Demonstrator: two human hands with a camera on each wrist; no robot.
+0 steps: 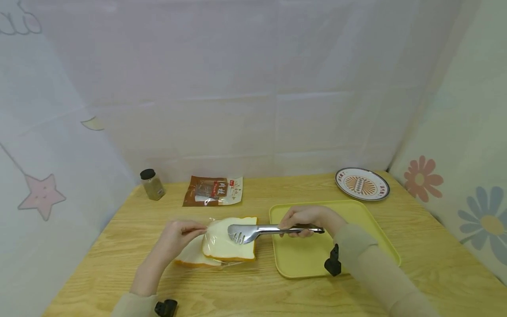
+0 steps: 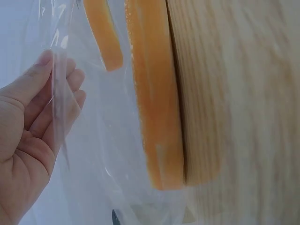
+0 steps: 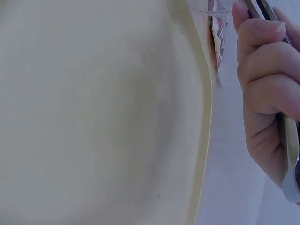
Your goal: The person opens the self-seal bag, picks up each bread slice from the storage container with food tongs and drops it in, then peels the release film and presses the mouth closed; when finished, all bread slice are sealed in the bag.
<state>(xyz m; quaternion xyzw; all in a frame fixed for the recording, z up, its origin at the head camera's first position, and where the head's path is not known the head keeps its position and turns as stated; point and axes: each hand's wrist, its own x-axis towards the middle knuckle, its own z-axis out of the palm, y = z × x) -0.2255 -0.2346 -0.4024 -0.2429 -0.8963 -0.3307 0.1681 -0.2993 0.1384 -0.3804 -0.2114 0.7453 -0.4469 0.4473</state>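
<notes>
My left hand (image 1: 180,235) pinches the edge of a clear plastic bag (image 2: 59,103) between thumb and fingers. Inside that bag lies a slice of white bread (image 1: 194,252) with an orange-brown crust, low over the table. A second bread slice (image 1: 222,246) overlaps it from above; in the left wrist view its crust (image 2: 104,35) stands apart from the lower one. My right hand (image 1: 305,220) grips metal tongs (image 1: 267,229) by the handles, above the tray's left part. The slotted head of the tongs lies across the upper slice, hiding some of it.
Under my right hand is a yellow tray (image 1: 285,266). Farther back stand a printed plate (image 1: 362,184) on the right, a brown-and-white packet (image 1: 213,191) in the middle and a black-lidded spice jar (image 1: 152,185) on the left. Fabric walls close off the wooden table (image 1: 237,295).
</notes>
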